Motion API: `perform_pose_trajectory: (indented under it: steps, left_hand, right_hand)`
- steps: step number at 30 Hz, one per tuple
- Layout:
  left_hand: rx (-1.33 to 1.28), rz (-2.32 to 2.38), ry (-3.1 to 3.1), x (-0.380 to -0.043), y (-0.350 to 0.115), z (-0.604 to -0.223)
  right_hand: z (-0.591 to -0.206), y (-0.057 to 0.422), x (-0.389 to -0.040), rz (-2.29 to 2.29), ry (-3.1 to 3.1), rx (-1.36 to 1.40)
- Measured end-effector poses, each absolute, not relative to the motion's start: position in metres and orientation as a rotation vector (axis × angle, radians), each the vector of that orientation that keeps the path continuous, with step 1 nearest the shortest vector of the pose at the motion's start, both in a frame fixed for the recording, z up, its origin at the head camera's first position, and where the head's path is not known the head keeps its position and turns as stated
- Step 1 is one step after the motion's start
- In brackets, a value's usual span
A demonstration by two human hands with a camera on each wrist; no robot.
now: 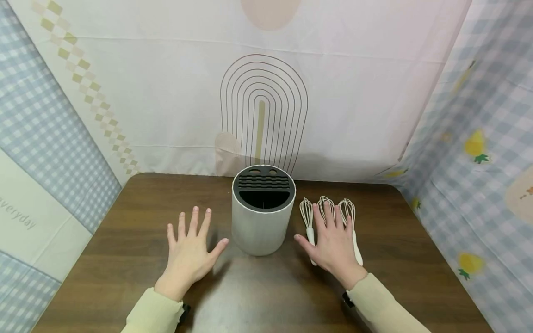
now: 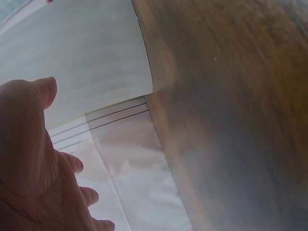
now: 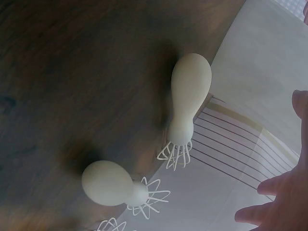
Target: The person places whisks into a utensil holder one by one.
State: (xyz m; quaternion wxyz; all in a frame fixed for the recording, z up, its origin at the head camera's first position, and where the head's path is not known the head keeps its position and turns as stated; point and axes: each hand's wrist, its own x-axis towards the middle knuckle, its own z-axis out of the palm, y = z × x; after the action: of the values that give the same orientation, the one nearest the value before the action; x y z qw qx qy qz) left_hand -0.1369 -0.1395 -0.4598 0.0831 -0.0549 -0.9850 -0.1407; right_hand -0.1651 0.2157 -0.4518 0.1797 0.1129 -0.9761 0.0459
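Observation:
A white cylindrical utensil holder (image 1: 261, 233) with a dark slotted top stands upright on the table. To its right lie three small whisks with white handles: the left whisk (image 1: 306, 213), the middle whisk (image 1: 323, 201) and the right whisk (image 1: 349, 212). My right hand (image 1: 334, 245) is spread above them and hides most of the middle one. In the right wrist view, two whisk handles (image 3: 191, 89) show apart from that hand's fingers. My left hand (image 1: 189, 256), fingers spread and holding nothing, is left of the holder; its thumb points towards it.
The brown wooden table (image 1: 266, 296) carries the holder and whisks. A white patterned cloth (image 1: 166, 92) hangs along its back edge. Blue checked cloth (image 1: 449, 152) borders the right side, and more checked cloth (image 1: 46, 106) the left.

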Motion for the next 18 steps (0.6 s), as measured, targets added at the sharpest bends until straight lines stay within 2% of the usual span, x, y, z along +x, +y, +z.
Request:
perform_pose_trajectory:
  steps: [18]
  left_hand:
    - [-0.146, -0.475, -2.984, -0.1317, -0.142, -0.4595]
  right_hand:
    - [-0.4573, 0.2163, -0.162, 0.139, -2.796, 0.291]
